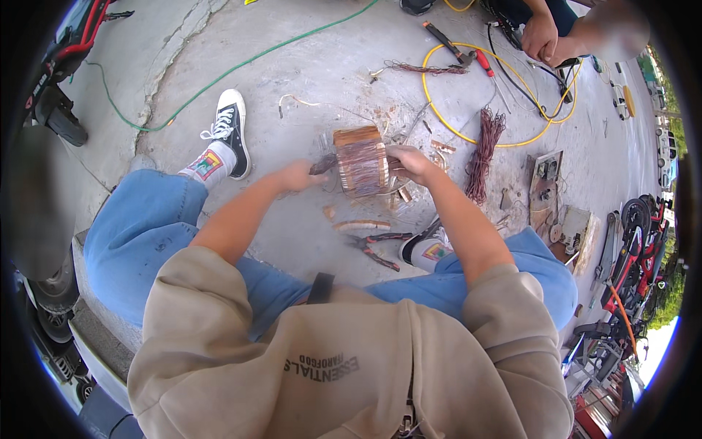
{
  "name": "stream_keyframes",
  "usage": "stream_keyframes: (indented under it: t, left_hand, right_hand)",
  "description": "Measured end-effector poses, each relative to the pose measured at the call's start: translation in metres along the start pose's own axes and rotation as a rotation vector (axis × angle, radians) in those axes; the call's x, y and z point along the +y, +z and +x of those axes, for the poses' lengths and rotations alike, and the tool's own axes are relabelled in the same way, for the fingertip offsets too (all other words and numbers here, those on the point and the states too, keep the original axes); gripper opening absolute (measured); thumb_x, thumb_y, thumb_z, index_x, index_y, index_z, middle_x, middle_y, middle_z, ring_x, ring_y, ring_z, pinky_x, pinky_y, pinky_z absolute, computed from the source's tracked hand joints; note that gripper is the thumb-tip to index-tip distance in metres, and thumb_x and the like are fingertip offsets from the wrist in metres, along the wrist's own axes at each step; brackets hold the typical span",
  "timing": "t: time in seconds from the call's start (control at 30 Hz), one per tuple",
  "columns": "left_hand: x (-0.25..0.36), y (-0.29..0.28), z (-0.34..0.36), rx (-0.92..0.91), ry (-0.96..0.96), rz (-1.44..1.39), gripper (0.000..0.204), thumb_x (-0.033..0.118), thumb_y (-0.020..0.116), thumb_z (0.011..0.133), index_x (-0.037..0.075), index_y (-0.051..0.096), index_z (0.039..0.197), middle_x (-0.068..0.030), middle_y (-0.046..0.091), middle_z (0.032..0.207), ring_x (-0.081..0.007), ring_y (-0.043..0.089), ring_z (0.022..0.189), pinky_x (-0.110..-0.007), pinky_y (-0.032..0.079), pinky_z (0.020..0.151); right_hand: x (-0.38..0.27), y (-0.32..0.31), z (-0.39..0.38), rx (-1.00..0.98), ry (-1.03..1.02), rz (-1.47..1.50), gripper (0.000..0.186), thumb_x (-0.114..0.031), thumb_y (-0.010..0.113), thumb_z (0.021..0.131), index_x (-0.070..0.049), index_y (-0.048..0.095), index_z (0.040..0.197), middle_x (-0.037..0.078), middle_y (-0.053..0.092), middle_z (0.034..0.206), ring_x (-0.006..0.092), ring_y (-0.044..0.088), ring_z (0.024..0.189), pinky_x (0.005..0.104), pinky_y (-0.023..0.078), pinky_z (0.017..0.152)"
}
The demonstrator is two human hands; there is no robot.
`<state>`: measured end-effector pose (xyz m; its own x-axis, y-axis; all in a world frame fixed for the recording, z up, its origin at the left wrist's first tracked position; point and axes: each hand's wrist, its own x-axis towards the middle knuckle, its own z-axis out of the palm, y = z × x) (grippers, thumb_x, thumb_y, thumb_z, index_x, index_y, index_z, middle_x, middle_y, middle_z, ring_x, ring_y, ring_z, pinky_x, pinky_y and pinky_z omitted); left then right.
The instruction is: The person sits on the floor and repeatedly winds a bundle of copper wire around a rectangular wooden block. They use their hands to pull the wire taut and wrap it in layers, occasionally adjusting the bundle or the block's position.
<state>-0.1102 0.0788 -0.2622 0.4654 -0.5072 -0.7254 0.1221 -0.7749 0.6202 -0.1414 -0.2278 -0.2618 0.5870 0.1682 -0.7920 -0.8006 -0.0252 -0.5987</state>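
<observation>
head view: closest to me is the front of my tan sweatshirt (453, 351), with my blue jeans (142, 234) spread to either side. between my legs, on the grey concrete, pliers (382, 250) with red and black handles lie just beside my right shoe (417, 245), and a curved tan strip (365, 225) lies a little past them. beyond that, between my two hands, is the wire-wound core (361, 162), a drum shape with coppery bands, reddish-brown windings and a whitish right edge; i cannot tell whether it rests on the ground. my left hand (298, 175) is curled around a dark bundle (323, 164) at the core's left side, too blurred to make out well. my right hand (413, 164) has its fingers against the right edge; i cannot tell how firmly they close on it. to the right lie a long hank of reddish wire (485, 157) and, farther right, a grimy open metal box (545, 189). farther ahead are a red-handled screwdriver (485, 64), a hammer (448, 44) and a looped yellow hose (431, 95). past these, another person's hands (541, 38) meet near a black cable (512, 73).
</observation>
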Motion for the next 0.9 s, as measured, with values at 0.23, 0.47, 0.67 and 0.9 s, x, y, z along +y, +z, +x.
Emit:
stream_keyframes:
  t: [0.23, 0.47, 0.67, 0.9]
  left_hand:
    - [0.018, 0.018, 0.036, -0.013, 0.038, 0.118, 0.034, 0.026, 0.063, 0.084, -0.007, 0.063, 0.089, -0.0183, 0.064, 0.067, -0.0251, 0.063, 0.055, -0.039, 0.050, 0.057]
    - [-0.028, 0.029, 0.026, 0.251, 0.582, 0.238, 0.048, 0.029, 0.059, 0.091, -0.005, 0.049, 0.123, -0.0120, 0.065, 0.080, -0.0195, 0.063, 0.065, -0.036, 0.051, 0.061]
    - [0.003, 0.002, -0.011, -0.070, 0.123, 0.062, 0.048, 0.032, 0.052, 0.096, 0.002, 0.045, 0.132, -0.0098, 0.060, 0.081, -0.0157, 0.059, 0.070, -0.032, 0.052, 0.070]
    - [0.016, 0.002, 0.017, -0.246, 0.100, -0.468, 0.040, 0.025, 0.050, 0.097, 0.004, 0.051, 0.131, -0.0055, 0.062, 0.100, -0.0137, 0.060, 0.088, -0.032, 0.052, 0.084]
  right_hand:
    - [0.027, 0.000, 0.020, 0.135, 0.010, 0.243, 0.029, -0.026, 0.064, 0.091, -0.001, 0.062, 0.105, 0.006, 0.065, 0.090, 0.0120, 0.061, 0.074, 0.0258, 0.053, 0.068]
    - [0.021, -0.009, 0.018, 0.135, 0.127, 0.319, 0.019, -0.017, 0.077, 0.080, -0.003, 0.065, 0.084, 0.001, 0.063, 0.075, 0.0053, 0.054, 0.057, 0.0167, 0.048, 0.050]
    - [0.018, -0.007, 0.008, 0.123, 0.158, 0.288, 0.018, -0.016, 0.075, 0.081, -0.003, 0.064, 0.080, 0.002, 0.061, 0.071, 0.0050, 0.051, 0.050, 0.0156, 0.041, 0.041]
    - [0.008, -0.068, -0.019, 0.285, 0.138, 0.360, 0.021, -0.020, 0.075, 0.083, -0.006, 0.059, 0.084, 0.001, 0.056, 0.069, 0.0021, 0.037, 0.044, 0.0157, 0.032, 0.039]
